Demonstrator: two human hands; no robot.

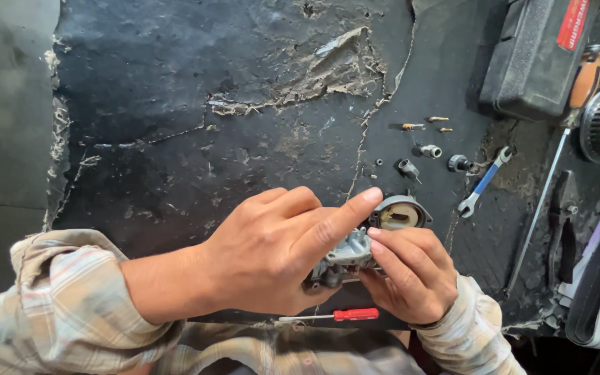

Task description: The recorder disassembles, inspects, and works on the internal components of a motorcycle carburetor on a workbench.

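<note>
We hold the grey carburetor body (347, 255) low over the worn black mat (175, 139), our left hand (272, 253) wrapped round it with the forefinger stretched out, our right hand (407, 274) pinching its near side. A slip could drop it onto the float bowl (398, 214) just behind, or scatter the small fittings (428, 150) beyond. The left of the mat offers room; the spanner (482, 183) and long screwdriver (550, 182) crowd the right, and the red screwdriver (345, 315) lies near the mat's front edge.

Red label (573, 24), black case (529, 62), top right

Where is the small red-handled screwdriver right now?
The red-handled screwdriver lies on the black mat's near edge, just below the right hand.
</note>
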